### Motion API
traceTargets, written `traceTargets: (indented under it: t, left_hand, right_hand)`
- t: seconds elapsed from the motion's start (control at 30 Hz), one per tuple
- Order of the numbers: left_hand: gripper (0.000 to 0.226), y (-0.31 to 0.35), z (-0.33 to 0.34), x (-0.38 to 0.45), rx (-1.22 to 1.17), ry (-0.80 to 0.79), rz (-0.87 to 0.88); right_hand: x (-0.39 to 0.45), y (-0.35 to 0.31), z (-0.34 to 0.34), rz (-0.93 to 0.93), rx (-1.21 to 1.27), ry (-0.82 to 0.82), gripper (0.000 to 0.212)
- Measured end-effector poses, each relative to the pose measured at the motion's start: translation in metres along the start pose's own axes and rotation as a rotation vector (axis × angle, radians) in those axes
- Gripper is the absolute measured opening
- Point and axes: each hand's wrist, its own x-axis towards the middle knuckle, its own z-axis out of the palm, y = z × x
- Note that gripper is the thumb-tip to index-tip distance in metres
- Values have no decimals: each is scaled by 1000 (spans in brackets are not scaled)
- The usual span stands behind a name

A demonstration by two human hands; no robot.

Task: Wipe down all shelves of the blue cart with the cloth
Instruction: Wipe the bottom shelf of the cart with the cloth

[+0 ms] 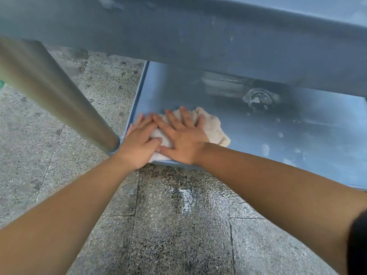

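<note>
No brand, label or writing legible anywhere in view.

Blue cart: lower shelf is a flat, smooth blue tray with a low raised rim along its left and near edges. Surface looks dusty, with pale specks, smears and a dark ring-shaped stain toward the far middle. An upper shelf of the same blue, blurred, overhangs the far part of the lower one; its underside and front lip show pale scuffs. A round metal post, matte silver-grey, runs slantwise from the upper left down into a socket at the near-left corner of the lower shelf.

Cloth: off-white, nubbly terry texture, crumpled into a loose pad. It lies on the lower shelf in the near-left corner, its near edge touching the rim.

Left hand: palm down on the left part of the cloth, fingers straight and spread, pressing flat; nothing gripped. Right hand: palm down on the middle of the cloth, fingers straight and splayed, pressing flat; nothing gripped. The two hands lie side by side, index fingers touching at the tips. Both forearms bare; a dark band shows at the right edge on the right arm.

Floor: speckled grey stone tiles with visible joints; a wet-looking darker patch with a pale blotch just near of the shelf.
</note>
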Motion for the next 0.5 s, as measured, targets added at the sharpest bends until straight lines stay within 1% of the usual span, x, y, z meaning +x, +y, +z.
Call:
traceTargets:
  t: [0.03, 0.1, 0.17, 0.23, 0.27, 0.33, 0.4, 0.43, 0.47, 0.5]
  left_hand:
    - [70, -4, 4, -2, 92, 59, 7]
    - [74, -13, 14, -5, 244, 97, 41]
    - [80, -11, 18, -3, 205, 117, 48]
    - [78, -11, 15, 1, 158, 125, 38]
    - [77, -11, 14, 4, 207, 104, 34]
    - [81, -13, 17, 5, 389, 21, -1]
    - [85, -16, 21, 8, 509, -55, -43]
    - [87, -15, 22, 9, 535, -87, -63]
    - [89, -13, 22, 12, 543, -100, -83]
    - [90, -12, 21, 15, 548, -84, -90]
  right_hand:
    - [8, 0, 1, -20, -49, 5, 80]
    - [22, 10, -1, -13, -87, -11, 78]
    - [31, 24, -6, 53, -65, -27, 78]
    - [36, 35, -8, 143, -30, -8, 78]
    - [37, 41, -8, 208, -12, 20, 77]
    - [39, 53, -12, 401, 56, 68, 74]
    - [40, 62, -17, 596, 153, 52, 74]
    - [40, 66, -19, 631, 193, 28, 75]
    - [38, 70, -21, 616, 214, 9, 75]
    - [35, 74, -24, 559, 218, 12, 76]
